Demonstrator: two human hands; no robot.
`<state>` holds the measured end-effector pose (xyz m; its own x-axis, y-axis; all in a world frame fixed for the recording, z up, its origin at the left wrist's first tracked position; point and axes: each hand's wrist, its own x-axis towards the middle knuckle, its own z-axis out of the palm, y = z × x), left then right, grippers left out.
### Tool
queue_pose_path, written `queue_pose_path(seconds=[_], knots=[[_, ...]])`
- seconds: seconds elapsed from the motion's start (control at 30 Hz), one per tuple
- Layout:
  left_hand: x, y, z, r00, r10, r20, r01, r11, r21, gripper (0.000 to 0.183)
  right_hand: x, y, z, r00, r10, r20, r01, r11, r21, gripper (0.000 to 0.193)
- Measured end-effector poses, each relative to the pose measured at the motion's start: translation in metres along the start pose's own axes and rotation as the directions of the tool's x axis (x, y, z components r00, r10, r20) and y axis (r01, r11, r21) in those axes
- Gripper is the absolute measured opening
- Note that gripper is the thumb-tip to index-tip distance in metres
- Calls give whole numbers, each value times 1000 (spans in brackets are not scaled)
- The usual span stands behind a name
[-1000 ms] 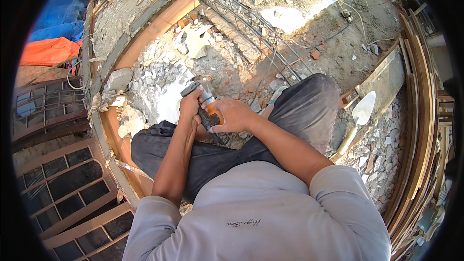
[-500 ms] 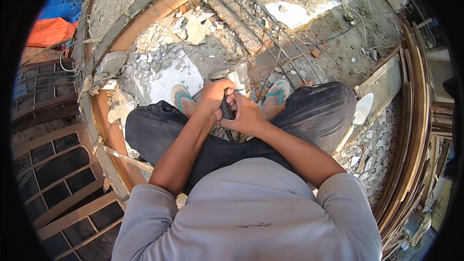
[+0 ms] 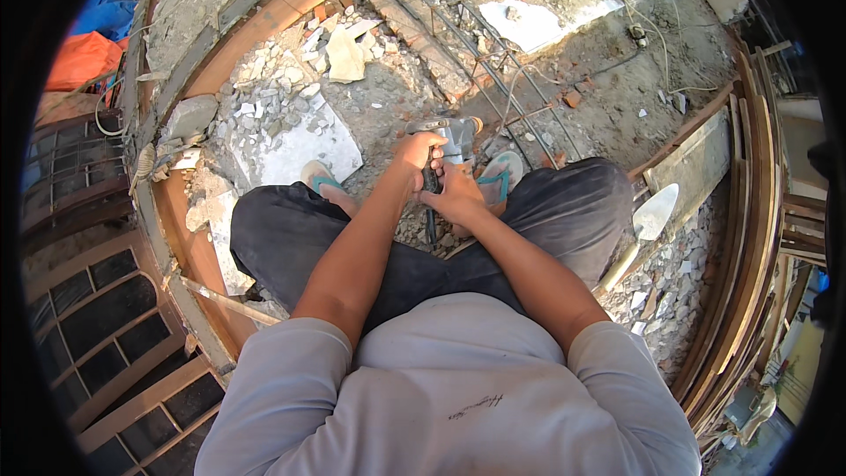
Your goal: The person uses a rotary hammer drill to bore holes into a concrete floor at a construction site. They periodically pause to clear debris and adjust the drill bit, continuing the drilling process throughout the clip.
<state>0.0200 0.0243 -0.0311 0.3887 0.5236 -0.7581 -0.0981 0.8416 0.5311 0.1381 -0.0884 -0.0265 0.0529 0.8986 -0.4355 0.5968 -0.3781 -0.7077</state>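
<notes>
I squat on rubble in dark trousers and teal sandals. Both hands meet in front of my knees on a grey hand-held power tool (image 3: 451, 134) with a black handle. My left hand (image 3: 414, 157) is wrapped around the tool's body from the left. My right hand (image 3: 456, 199) grips the black handle just below it. The tool's head points away from me, toward a cage of rusty steel rebar (image 3: 493, 62) lying across the ground. A dark cord hangs down from the handle between my legs.
Broken concrete slabs (image 3: 295, 143) and rubble lie to my left. A curved wooden form (image 3: 256, 31) borders the rubble. A trowel (image 3: 650, 216) rests by my right knee beside stacked boards (image 3: 745, 211). Loose cable (image 3: 656, 26) lies far right. Metal window grilles (image 3: 97, 300) sit below left.
The view has tilted and my hands have moved forward with the tool, from close over my lap out past my knees toward the rebar. Both hands keep their grip.
</notes>
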Motion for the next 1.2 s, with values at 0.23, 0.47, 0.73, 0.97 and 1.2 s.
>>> queue_pose_path(seconds=[0.23,0.47,0.73,0.97,1.2], knots=[[29,3,-23,996,-41,-75,33,994,-105,21,26,4,18,996,51,73,-59,991,119,83],[34,-4,-14,999,33,-24,-36,993,-109,19,31,5,17,999,48,-11,-47,995,88,79],[-4,2,14,967,229,110,-240,966,96,19,-12,-12,-3,984,-36,-175,46,997,55,76],[-34,2,-8,997,80,-13,-81,996,-31,21,-23,-29,4,989,-124,-74,123,992,-23,79],[-31,2,3,978,119,-172,-120,993,5,28,-13,-31,-8,999,-26,32,23,995,96,67]])
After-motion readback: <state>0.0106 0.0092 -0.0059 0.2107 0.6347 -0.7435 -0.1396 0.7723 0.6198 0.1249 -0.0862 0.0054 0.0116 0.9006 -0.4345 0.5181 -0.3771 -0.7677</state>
